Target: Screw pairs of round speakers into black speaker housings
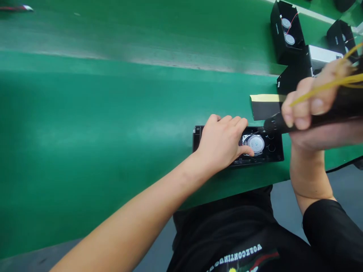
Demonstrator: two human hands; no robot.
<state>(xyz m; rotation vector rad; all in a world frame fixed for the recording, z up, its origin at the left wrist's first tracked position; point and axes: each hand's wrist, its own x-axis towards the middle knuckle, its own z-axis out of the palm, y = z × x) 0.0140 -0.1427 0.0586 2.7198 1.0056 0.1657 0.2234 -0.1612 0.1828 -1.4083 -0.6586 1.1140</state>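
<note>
A black speaker box (276, 154) lies on the green table close to its near edge, its inside facing up. Within it sits a round silver speaker driver (256, 144). My left hand (224, 139) grips the box, fingers curled over the far side and thumb resting at the driver. In my right hand (309, 98) is a black electric screwdriver (279, 122), tilted down to the left. Its tip reaches the upper edge of the driver, but I cannot make out a screw there. A yellow cord (326, 87) passes in front of the right hand.
A dark card with a yellow strip (265, 107) lies just beyond the box. Farther right stand an open black box with two drivers (287, 49), another black box (338, 36) and a silver-topped box (324, 56). A blurred cable end (25, 8) lies far left.
</note>
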